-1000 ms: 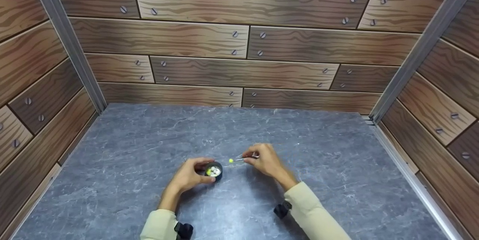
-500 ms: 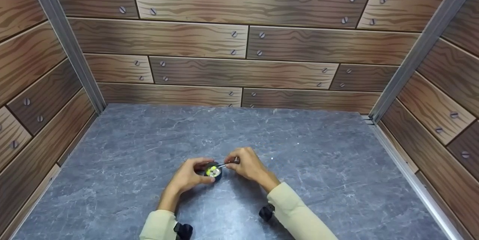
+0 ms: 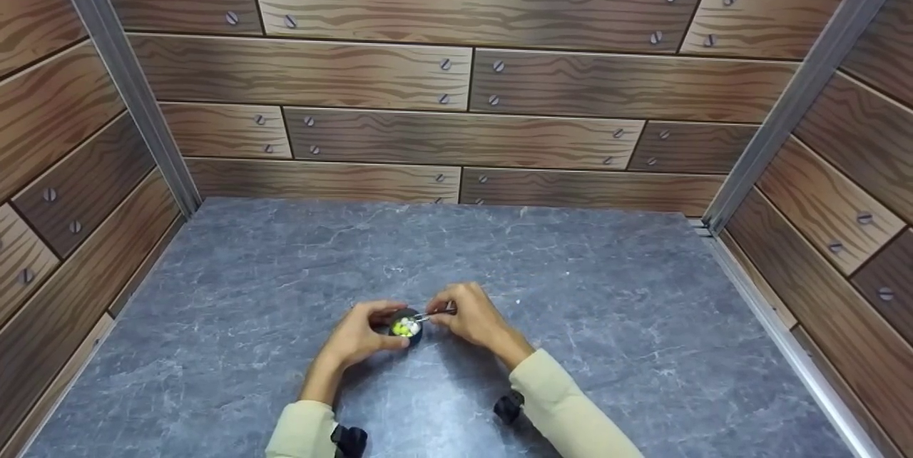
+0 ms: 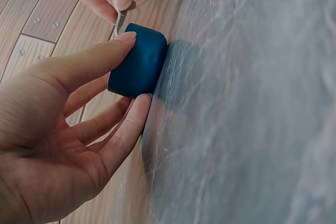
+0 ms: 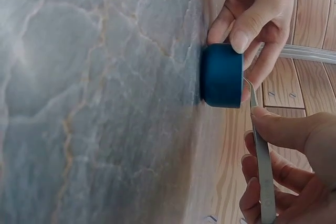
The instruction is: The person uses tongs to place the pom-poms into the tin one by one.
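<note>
My left hand (image 3: 364, 337) grips a small dark blue round cup (image 4: 139, 61) between thumb and fingers, and the cup stands upright on the table. Inside it lie several small yellow and white balls (image 3: 404, 328), visible only in the head view. My right hand (image 3: 471, 315) pinches metal tweezers (image 5: 265, 177). Their tips reach over the cup's rim from the right. Whether the tips touch a ball cannot be made out. In the right wrist view the cup's wall hides what is inside.
A small white ball (image 3: 518, 302) lies on the grey marbled table (image 3: 613, 344), right of my right hand. Farther back is another tiny white speck (image 3: 568, 273). Wood-patterned walls (image 3: 399, 76) enclose the table at the back and sides, with metal posts at the corners.
My right hand has moved left, carrying a yellow ball in the tweezers to the cup. That ball now appears to lie among the others inside. My left hand has stayed on the cup.
</note>
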A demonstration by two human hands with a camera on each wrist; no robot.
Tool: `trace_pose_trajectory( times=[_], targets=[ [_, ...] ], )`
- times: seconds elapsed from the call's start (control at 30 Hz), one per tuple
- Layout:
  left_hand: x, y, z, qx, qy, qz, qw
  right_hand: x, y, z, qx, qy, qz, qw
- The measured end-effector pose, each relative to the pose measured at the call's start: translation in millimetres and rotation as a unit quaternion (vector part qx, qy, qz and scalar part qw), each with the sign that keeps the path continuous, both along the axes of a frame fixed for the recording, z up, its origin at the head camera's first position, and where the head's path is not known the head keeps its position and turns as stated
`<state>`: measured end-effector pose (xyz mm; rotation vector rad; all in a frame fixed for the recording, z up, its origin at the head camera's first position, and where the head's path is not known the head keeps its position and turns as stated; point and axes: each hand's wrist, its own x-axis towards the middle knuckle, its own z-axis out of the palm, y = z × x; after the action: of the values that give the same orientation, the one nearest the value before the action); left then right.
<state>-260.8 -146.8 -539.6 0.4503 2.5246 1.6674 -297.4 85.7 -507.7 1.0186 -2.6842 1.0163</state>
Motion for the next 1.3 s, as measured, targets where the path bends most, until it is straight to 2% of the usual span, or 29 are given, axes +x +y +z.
trace_pose_trajectory(
  times=[0.23,0.47,0.63,0.87,1.07,1.3],
  targets=[
    [0.2,-0.2,-0.3,-0.006,0.002,0.005,1.0,-1.8,8.4,7.6,-0.018,0.003,-0.004,1.0],
    [0.3,0.4,-0.8,-0.016,-0.001,0.014,0.9998,-3.9,23.9,12.6,-0.012,-0.004,-0.026,1.0],
    [0.8,1.0,-0.5,-0.018,-0.003,0.017,0.9997,-6.6,38.6,12.1,-0.013,-0.004,-0.033,0.999],
    [1.6,1.1,-0.1,-0.017,-0.007,0.018,0.9997,-12.3,61.6,11.5,-0.01,0.03,-0.056,0.998],
    [1.7,1.5,-0.4,-0.013,-0.006,0.012,0.9998,-16.0,79.5,13.3,-0.016,0.027,-0.082,0.996],
    [1.9,1.6,0.2,-0.016,-0.011,0.02,0.9996,-17.8,91.9,11.7,-0.019,0.034,-0.084,0.996]
  ],
)
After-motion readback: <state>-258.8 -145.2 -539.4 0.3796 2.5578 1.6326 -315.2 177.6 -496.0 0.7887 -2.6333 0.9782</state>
